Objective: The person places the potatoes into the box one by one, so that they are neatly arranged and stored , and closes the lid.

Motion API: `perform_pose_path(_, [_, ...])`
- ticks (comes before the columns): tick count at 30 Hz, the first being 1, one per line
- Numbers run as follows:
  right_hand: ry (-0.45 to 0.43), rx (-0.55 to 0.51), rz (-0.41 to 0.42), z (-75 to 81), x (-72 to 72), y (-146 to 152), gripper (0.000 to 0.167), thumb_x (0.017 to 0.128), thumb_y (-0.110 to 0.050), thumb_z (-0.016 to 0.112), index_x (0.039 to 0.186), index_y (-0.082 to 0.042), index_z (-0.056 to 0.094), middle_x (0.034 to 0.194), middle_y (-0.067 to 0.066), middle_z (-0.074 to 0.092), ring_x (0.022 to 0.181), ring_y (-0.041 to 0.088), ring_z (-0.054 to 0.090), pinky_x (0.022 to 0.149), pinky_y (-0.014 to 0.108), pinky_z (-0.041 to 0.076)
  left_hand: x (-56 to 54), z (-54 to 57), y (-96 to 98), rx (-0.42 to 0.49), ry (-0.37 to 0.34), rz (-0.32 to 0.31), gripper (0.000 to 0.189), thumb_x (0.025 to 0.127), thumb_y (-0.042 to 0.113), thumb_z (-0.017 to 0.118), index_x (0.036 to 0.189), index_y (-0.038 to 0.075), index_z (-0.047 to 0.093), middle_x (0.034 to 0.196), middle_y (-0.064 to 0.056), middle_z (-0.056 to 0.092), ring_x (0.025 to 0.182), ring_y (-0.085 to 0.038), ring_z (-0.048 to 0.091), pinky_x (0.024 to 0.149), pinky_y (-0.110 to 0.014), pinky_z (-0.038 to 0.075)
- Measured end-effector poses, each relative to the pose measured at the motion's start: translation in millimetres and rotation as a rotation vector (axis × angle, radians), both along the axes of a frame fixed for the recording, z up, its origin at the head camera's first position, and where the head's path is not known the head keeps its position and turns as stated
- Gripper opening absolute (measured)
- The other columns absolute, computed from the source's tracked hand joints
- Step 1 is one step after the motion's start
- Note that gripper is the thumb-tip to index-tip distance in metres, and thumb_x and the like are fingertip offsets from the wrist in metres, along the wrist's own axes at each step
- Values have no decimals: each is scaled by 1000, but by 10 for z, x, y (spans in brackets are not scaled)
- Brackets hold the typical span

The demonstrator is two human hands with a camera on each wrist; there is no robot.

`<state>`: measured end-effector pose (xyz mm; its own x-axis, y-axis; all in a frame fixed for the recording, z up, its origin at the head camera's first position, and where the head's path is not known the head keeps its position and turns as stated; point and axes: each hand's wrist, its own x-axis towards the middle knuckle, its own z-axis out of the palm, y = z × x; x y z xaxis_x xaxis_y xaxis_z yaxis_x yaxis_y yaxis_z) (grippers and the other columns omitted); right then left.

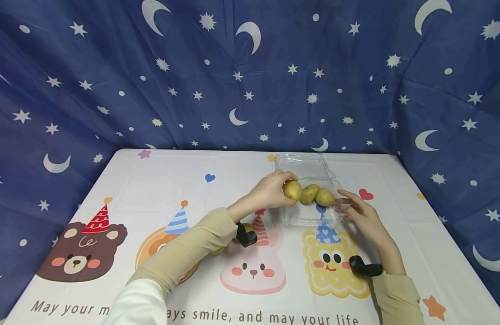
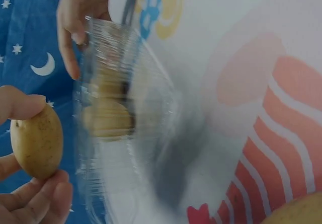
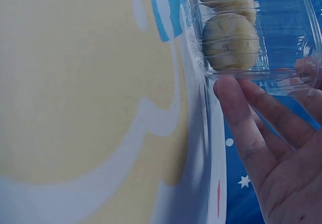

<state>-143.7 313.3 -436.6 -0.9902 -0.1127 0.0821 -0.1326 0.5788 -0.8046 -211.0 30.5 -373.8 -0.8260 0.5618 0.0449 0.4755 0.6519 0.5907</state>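
Note:
My left hand [image 1: 274,189] pinches a yellow potato [image 1: 292,190] between thumb and fingers, at the left side of a clear plastic clamshell box [image 1: 310,220]. In the left wrist view that potato [image 2: 37,142] is held apart from the box wall. Two potatoes lie in the box, a longer one [image 1: 309,194] and a rounder one [image 1: 324,197]. At the box's right end, my right hand [image 1: 363,219] touches the wall with fairly straight fingers. The right wrist view has its thumb [image 3: 236,100] against the clear plastic below a potato [image 3: 230,42].
The box's lid [image 1: 302,166] stands open at the back. Beneath the left forearm, a potato [image 1: 219,250] shows partly on the printed white tablecloth [image 1: 160,189], with another behind the wrist camera. A blue curtain [image 1: 217,90] with stars and moons hangs around the table.

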Motion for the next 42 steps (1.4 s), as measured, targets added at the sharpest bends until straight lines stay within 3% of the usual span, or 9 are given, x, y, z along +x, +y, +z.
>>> perform_pose_path(7, [1,7,-3,5,-6,0,45,101,-17,46,144,-6,41,123,26,61,92,-3,61,72,16,53,-74,-120,93,-75,95,26,61,70,29,82,126,20,59,109,-2,58,89,-14,58,73,-25,49])
perform_pose_path(14, [7,21,0,-6,3,3,45,100,-17,47,144,-8,41,122,25,62,92,-5,61,73,17,53,-99,-208,158,-171,164,30,62,71,30,80,127,20,57,109,-1,56,94,-14,56,77,-28,48])
perform_pose_path(26, [15,4,7,-9,6,-2,45,100,-17,48,143,-5,41,122,27,62,92,-2,62,72,17,53,-121,-370,222,-271,313,-14,58,73,37,78,125,22,56,105,2,55,89,-12,57,76,-30,35])
perform_pose_path(32, [10,5,1,7,10,0,45,100,-17,48,143,-5,41,122,27,61,92,-4,62,73,16,53,-106,-380,256,-288,325,-19,58,73,35,78,125,22,55,106,1,55,90,-12,57,78,-32,36])
perform_pose_path(42, [8,6,6,16,18,-14,45,101,-17,48,144,-5,41,122,27,61,92,-3,62,73,15,53,-58,-390,255,-249,287,-14,58,75,27,79,128,19,55,107,-2,55,93,-14,57,71,-29,50])
